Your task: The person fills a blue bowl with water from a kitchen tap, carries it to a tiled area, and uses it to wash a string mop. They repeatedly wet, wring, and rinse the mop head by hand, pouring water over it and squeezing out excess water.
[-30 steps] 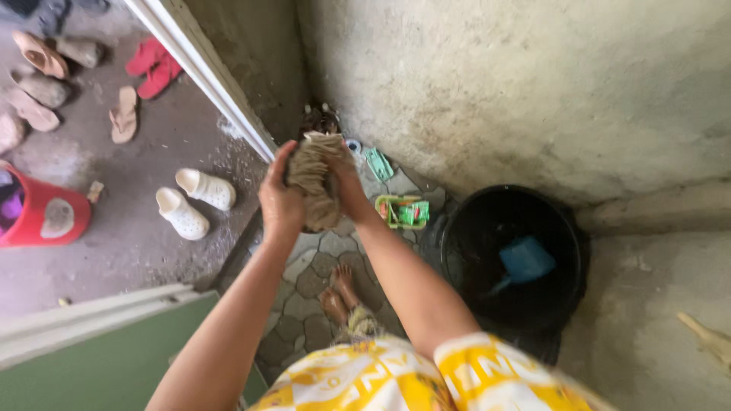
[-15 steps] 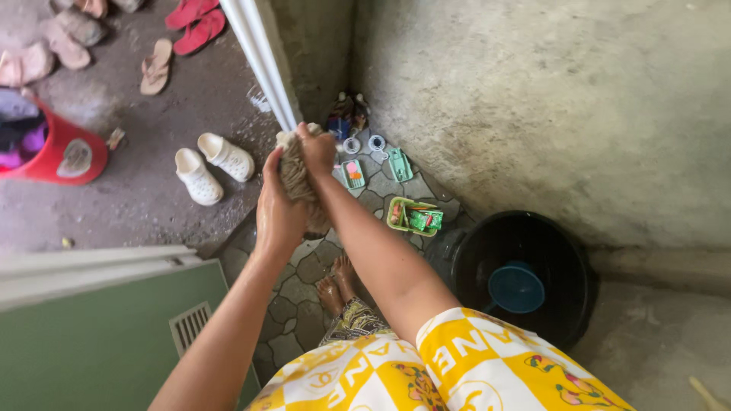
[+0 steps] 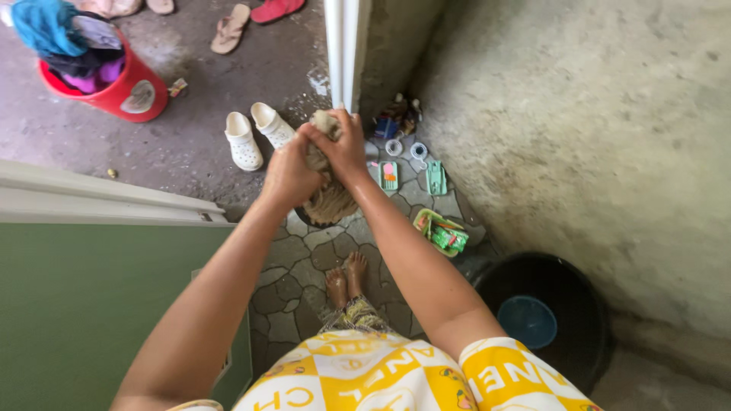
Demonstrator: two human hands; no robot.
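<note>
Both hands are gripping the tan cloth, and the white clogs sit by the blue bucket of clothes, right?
Not quite. The head view shows the left hand and right hand both gripping the tan cloth, and the white clogs lie near a bucket of clothes, but that bucket is red, not blue.

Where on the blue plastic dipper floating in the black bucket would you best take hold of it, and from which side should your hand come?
Grip the blue plastic dipper by its upper rim, reaching straight down from above. It sits low inside the round black plastic bucket, whose walls block any sideways approach, and its open mouth faces up. No handle shows clearly in this view, so the rim is the safest hold.
</note>
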